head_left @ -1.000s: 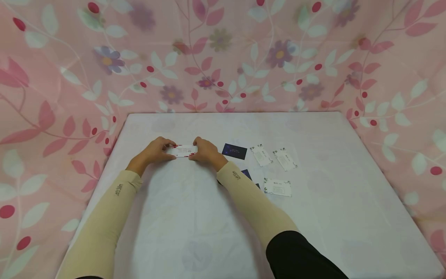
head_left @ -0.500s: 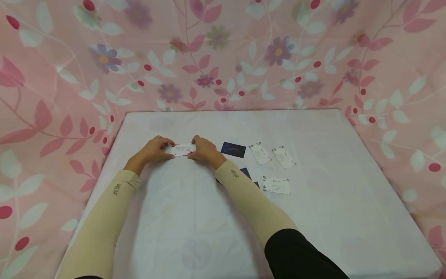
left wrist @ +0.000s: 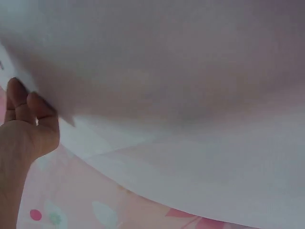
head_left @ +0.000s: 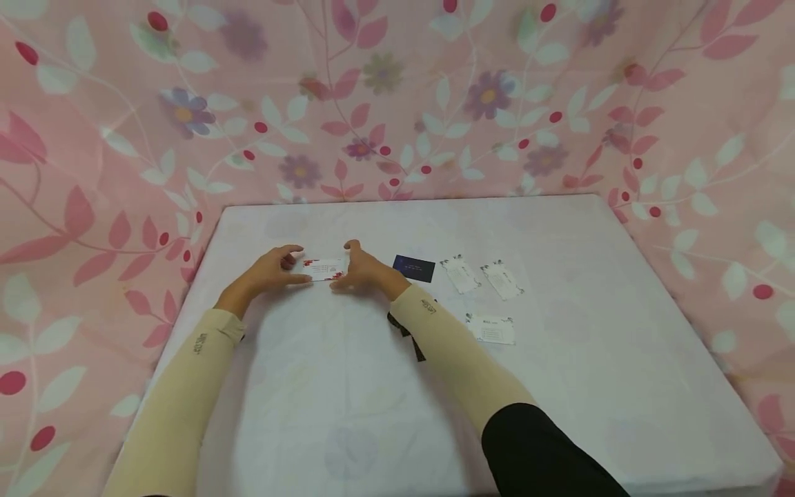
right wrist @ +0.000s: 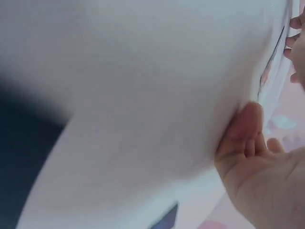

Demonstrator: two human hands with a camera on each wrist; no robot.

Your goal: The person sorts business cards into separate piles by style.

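Observation:
A white business card with red floral corners [head_left: 323, 270] lies flat on the white-covered table in the head view. At its left end is my left hand [head_left: 263, 273], thumb and fingers spread apart, the thumb close to the card's lower corner. My right hand [head_left: 366, 268] flanks the right end, index finger raised above the upper edge and thumb near the lower one. Neither hand visibly pinches the card. In the right wrist view the card [right wrist: 267, 76] shows as a thin edge-on strip beyond my right hand [right wrist: 252, 162]. The left wrist view shows my left hand [left wrist: 28, 119] over the cloth.
A dark blue card [head_left: 413, 268] lies right of my right hand. Beyond it are white cards with grey floral corners [head_left: 461, 275], [head_left: 502, 279], and another such card [head_left: 491, 329] lies nearer. Dark card corners [head_left: 419, 350] peek from under my right forearm.
Both hands held the red-floral card by its ends earlier. Now their fingers have spread off it, and the right forearm has shifted slightly right, uncovering dark corners on its left side.

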